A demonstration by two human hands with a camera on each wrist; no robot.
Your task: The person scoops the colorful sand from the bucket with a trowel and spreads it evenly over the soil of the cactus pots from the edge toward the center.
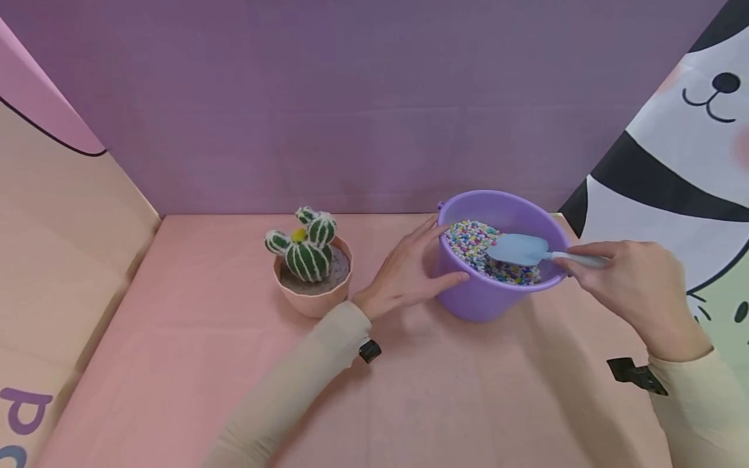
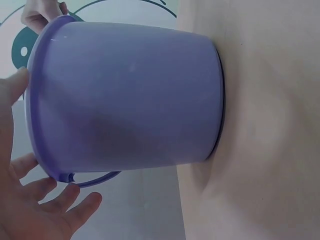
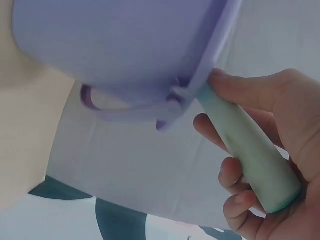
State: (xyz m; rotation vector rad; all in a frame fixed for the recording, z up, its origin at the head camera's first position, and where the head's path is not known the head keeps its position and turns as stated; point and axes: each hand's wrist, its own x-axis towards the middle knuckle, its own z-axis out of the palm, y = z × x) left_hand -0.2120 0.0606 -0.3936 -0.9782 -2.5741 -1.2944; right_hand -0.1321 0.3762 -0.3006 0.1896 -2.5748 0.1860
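Observation:
A purple bucket (image 1: 480,302) stands on the table with many small multicoloured beads (image 1: 468,244) inside. My right hand (image 1: 638,286) grips the handle of a light blue trowel (image 1: 519,249), its fingers curled round it in the right wrist view. The trowel's blade lies over the beads, inside the bucket's mouth. On the left of the bucket, my left hand (image 1: 409,270) rests at the rim with spread, fairly straight fingers. The left wrist view shows its thumb and fingertips right at the rim, near the hinge of the bucket's handle (image 2: 97,180).
Left of the bucket, a green toy cactus (image 1: 309,260) with white stripes and a yellow flower stands in a peach pot (image 1: 316,303). The pink table (image 1: 374,390) meets a purple wall (image 1: 363,104) at the back. A printed panel (image 1: 673,188) borders the right side.

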